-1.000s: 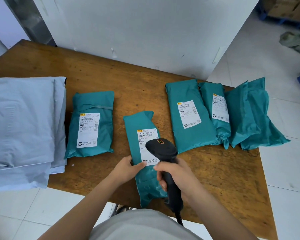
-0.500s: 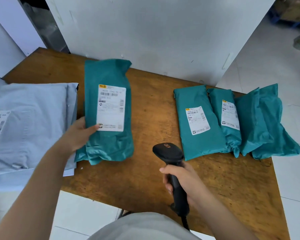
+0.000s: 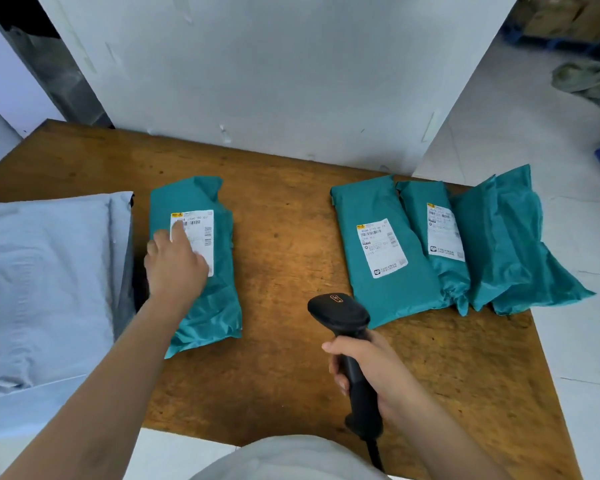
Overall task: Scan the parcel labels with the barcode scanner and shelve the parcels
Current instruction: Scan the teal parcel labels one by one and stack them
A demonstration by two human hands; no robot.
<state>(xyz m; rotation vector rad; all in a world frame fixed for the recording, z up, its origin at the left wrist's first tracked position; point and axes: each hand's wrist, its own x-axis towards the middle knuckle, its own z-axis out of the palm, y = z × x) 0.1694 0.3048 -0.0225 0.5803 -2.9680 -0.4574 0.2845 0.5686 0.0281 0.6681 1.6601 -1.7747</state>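
Note:
A teal parcel with a white label lies flat on the wooden table, left of centre. My left hand rests flat on top of it, fingers spread over the label and not curled around anything. My right hand grips the handle of the black barcode scanner above the table's near middle, its head tilted toward the far side. At the right lie three more teal parcels: one label-up, a second label-up, and a third showing no label.
A stack of pale grey-blue mailers fills the table's left end, close beside the parcel under my hand. A white panel stands along the far edge. The third parcel overhangs the table's right edge above white floor tiles.
My left hand carried the scanned parcel from the table's near middle to the left and laid it flat where another teal parcel lay. The scanner has stayed in my right hand.

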